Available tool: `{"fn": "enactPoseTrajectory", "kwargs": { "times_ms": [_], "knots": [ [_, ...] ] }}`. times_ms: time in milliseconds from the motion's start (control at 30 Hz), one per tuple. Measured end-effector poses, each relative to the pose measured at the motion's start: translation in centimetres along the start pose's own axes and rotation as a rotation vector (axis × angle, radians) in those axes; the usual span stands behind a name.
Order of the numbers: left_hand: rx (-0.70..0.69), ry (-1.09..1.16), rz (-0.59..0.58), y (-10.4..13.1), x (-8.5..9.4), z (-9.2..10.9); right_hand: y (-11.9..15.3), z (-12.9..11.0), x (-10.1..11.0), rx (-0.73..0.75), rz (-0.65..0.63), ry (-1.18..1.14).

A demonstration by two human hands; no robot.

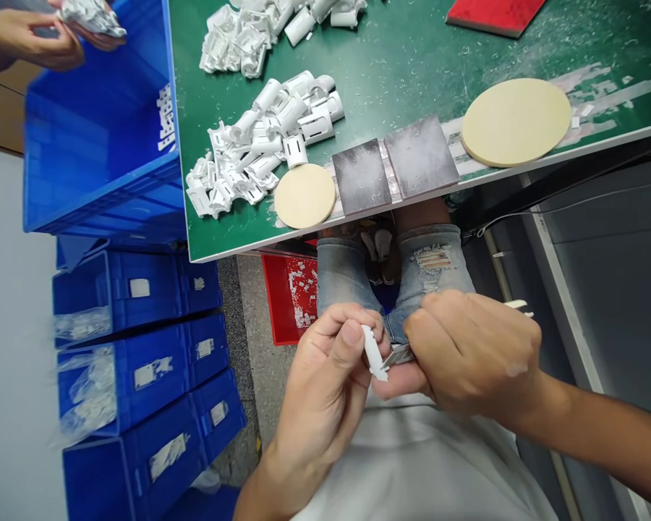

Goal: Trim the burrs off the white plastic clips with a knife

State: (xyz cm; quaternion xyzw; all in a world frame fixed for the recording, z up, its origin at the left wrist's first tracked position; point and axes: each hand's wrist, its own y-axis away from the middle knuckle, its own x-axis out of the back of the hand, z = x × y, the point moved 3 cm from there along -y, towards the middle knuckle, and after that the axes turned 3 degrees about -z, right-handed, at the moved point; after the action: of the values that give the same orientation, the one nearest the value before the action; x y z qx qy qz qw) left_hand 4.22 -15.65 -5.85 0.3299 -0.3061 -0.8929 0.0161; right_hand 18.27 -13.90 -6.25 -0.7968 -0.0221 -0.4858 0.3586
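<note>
Between the thumb and fingers of my left hand is a small white plastic part, held above my lap. My right hand is wrapped round a utility knife, its metal blade pointing left against or very near the part's edge. A pale end of the knife sticks out behind the fist; most of its handle is hidden. My right thumb lies just below the blade, close to the part. A pile of white plastic parts lies on the green table ahead.
Round cream pads and dark square plates line the table's front edge. A red block lies farther back. At left stand a blue crate and several blue bins. A co-worker's hands hold something white. A red bin sits below.
</note>
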Motion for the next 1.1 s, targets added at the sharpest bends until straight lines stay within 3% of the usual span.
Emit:
{"fn": "enactPoseTrajectory", "kwargs": {
  "times_ms": [233, 333, 433, 467, 500, 600, 667, 733, 767, 900, 1000, 1100],
  "knots": [
    [0.024, 0.034, -0.004, -0.7, -0.4, -0.4, 0.4, 0.4, -0.5, 0.005, 0.016, -0.047],
    [0.051, 0.034, -0.007, -0.6, -0.3, -0.5, 1.2, 0.3, -0.9, -0.001, 0.051, -0.219],
    [-0.154, -0.2, 0.064, -1.3, 0.0, 1.7, 1.5, 0.5, -0.9, -0.049, 0.083, -0.409],
    [-0.287, -0.352, 0.099, -1.9, -0.2, 3.2, 1.4, 0.8, -1.0, -0.106, 0.033, -0.465],
    [-0.439, -0.525, 0.133, -2.6, -0.5, 5.0, 1.4, 1.6, -1.3, -0.274, -0.074, -0.645],
    [-0.866, -1.124, 0.169, -5.7, -2.8, 11.0, 1.2, 3.4, -2.1, -0.67, -0.497, -1.088],
    [-1.018, -1.564, 0.174, -8.5, -4.5, 14.3, 0.9, 4.1, -2.6, -0.732, -0.714, -1.481],
    [-1.028, -1.764, 0.169, -11.3, -5.5, 16.7, 0.5, 4.8, -3.2, -0.709, -0.821, -1.879],
    [-1.01, -1.825, 0.165, -12.6, -5.9, 17.5, 0.2, 5.3, -3.7, -0.705, -0.806, -1.966],
    [-0.935, -2.002, 0.187, -16.8, -7.4, 18.6, 0.1, 7.7, -5.5, -0.878, -0.504, -1.977],
    [-0.946, -2.101, 0.241, -19.5, -9.6, 18.3, 0.8, 7.4, -5.2, -0.916, -0.512, -1.958],
    [-0.992, -2.187, 0.216, -22.4, -12.4, 17.7, 1.8, 6.8, -4.4, -0.944, -0.499, -1.905]
  ]
}}
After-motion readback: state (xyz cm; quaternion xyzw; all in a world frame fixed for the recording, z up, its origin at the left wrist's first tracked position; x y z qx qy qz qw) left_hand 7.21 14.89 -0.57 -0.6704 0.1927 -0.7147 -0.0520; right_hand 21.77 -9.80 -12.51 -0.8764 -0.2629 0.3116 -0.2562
